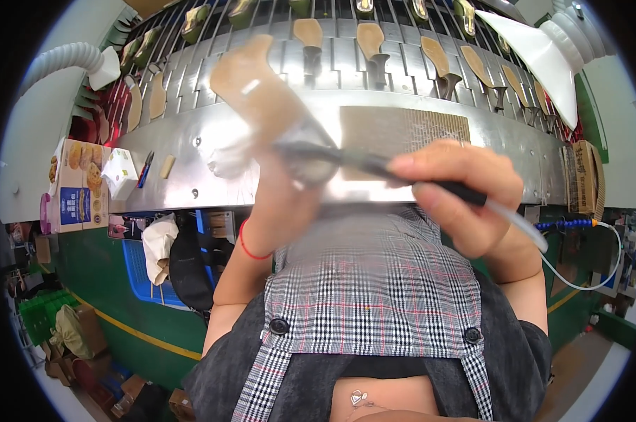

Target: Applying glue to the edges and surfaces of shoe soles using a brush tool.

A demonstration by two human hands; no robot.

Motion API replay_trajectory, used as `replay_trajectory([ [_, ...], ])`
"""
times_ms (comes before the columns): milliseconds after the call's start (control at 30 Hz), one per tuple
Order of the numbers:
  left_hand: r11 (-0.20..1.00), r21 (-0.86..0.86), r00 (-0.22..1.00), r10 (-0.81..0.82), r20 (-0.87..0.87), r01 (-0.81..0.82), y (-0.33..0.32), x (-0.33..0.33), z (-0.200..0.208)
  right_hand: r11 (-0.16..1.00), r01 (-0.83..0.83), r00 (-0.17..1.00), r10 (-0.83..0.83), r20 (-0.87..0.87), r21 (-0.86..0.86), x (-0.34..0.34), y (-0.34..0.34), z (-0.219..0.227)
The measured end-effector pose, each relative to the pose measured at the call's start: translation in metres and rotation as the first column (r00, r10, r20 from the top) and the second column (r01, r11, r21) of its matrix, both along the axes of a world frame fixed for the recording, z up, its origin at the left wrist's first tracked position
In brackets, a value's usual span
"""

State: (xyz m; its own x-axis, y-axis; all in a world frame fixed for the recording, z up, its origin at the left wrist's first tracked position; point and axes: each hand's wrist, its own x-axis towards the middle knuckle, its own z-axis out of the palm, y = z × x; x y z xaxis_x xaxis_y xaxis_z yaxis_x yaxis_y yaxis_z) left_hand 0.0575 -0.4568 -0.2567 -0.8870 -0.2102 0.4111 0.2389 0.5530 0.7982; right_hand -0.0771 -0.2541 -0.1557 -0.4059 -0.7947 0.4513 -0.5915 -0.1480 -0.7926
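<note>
My left hand (pixel 284 200), smeared by motion, grips a tan shoe sole (pixel 258 88) with a small white patch on it and a dark heel end. The sole is tilted above the metal bench, its broad end away from me. In my right hand (pixel 473 193) is a black pen-like brush handle (pixel 374 163), pinched between thumb and fingers. From the handle's rear runs a clear tube (pixel 518 224). Its front end reaches across to the heel end of the sole; blur hides whether they touch. Behind lies a corrugated cardboard sheet (pixel 430 130).
Several tan soles with dark heels (pixel 371 42) lie on the slatted metal conveyor (pixel 339 67) beyond. White ducts (pixel 543 63) flank the bench (pixel 170 133). At left stand a snack box (pixel 82 184), a tissue pack (pixel 119 172) and pens (pixel 145 170). A blue basket (pixel 141 274) is below.
</note>
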Motion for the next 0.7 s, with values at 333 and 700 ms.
replay_trajectory([
  [333, 0.989, -0.088, 0.972, 0.101, -0.21, -0.122, 0.004, -0.005, 0.008, 0.974, -0.211, 0.976, 0.214, 0.028, -0.087, 0.003, 0.003, -0.009],
  [700, 0.995, 0.051, 0.996, 0.085, 0.039, -0.087, 0.007, 0.006, 0.041, 0.96, -0.276, 0.945, 0.28, -0.169, 0.045, -0.004, 0.007, 0.019],
])
